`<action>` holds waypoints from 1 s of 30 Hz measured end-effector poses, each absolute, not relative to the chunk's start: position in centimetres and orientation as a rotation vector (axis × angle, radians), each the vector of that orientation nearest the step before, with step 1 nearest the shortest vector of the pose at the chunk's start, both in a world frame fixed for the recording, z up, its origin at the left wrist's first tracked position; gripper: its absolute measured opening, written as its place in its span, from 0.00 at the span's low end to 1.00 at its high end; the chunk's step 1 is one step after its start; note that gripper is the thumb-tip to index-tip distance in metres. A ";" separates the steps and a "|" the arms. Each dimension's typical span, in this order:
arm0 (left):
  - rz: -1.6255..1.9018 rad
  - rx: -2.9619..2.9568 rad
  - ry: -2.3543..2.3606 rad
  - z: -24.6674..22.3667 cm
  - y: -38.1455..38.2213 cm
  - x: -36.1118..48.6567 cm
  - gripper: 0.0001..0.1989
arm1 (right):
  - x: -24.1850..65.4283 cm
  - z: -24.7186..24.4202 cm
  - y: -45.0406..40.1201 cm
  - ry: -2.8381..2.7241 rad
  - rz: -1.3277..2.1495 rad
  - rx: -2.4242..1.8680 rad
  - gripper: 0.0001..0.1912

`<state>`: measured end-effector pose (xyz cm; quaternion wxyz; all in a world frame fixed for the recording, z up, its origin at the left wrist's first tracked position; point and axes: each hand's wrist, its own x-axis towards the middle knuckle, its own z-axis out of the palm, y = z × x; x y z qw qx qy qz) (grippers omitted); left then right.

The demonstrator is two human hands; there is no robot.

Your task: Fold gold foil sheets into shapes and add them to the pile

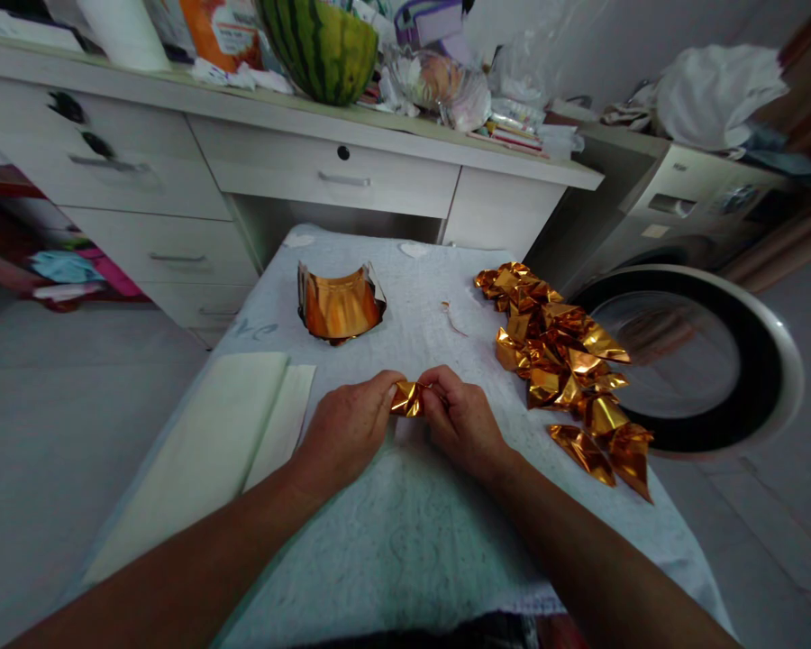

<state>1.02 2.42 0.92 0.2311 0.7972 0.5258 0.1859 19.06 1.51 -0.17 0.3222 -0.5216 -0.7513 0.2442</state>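
Observation:
A small piece of shiny gold foil [406,399] is pinched between my two hands above the cloth-covered table. My left hand [351,419] grips its left end with thumb and fingers. At the foil's right end, my right hand [463,419] holds on with closed fingertips. Beyond my left hand stands a curved stack of gold foil sheets [341,306]. To the right lies a long pile of folded gold foil pieces [560,351]. Pale paper sheets [209,433] lie left of my left hand. A thin reddish strand [454,320] rests behind my hands.
A white desk [392,185] with drawers runs behind the table [378,577], carrying a cut watermelon [324,50], bags and clutter. On the right, a washing machine [682,198] has its round door [750,379] swung out beside the table.

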 end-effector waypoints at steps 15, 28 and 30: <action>0.515 2.178 1.487 0.9 2.6 0.9 0.16 | 19.6 0.2 1.4 -1.948 0.691 -1.301 0.11; 0.565 2.111 1.478 1.5 2.9 0.4 0.17 | 20.4 -0.1 2.2 -2.129 0.571 -1.082 0.10; 0.682 2.123 1.484 1.6 2.9 0.4 0.18 | 20.5 -0.1 2.3 -2.110 0.566 -1.100 0.09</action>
